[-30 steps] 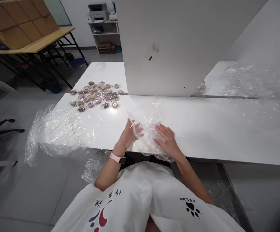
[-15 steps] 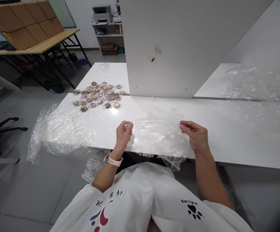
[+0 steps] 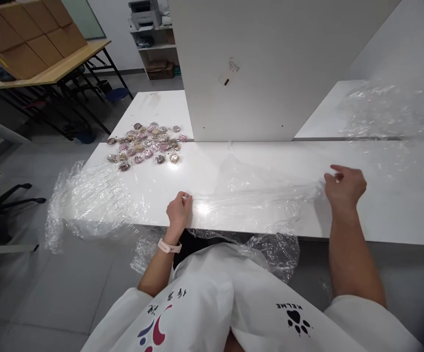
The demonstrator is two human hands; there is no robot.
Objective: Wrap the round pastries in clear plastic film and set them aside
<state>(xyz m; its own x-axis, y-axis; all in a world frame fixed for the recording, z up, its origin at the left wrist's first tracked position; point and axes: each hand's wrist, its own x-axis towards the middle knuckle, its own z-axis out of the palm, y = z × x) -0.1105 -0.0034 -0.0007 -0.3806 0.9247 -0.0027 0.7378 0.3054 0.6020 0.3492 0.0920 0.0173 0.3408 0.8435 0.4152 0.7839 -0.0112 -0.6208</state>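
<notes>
Clear plastic film [image 3: 248,198] stretches between my two hands, low over the front of the white table [image 3: 391,205]. Its creases run from one hand toward the other, and part of it hangs past the front edge. My left hand [image 3: 179,210], below a pink wristband, pinches the left end between thumb and fingers. Near the right end, my right hand [image 3: 346,188] is bent with its index finger raised. The film reaches up to its thumb, where the hold is partly hidden.
Several small wrapped pieces [image 3: 146,144], brown, pink and tan, lie at the table's back left. A stack of clear plastic bags [image 3: 95,195] overhangs the left corner. More crumpled film [image 3: 391,112] lies back right. An upright white panel [image 3: 248,73] stands behind.
My right hand has moved well to the right and slightly away from me, drawing the film out wider. My left hand has shifted a little left. The view has tilted slightly.
</notes>
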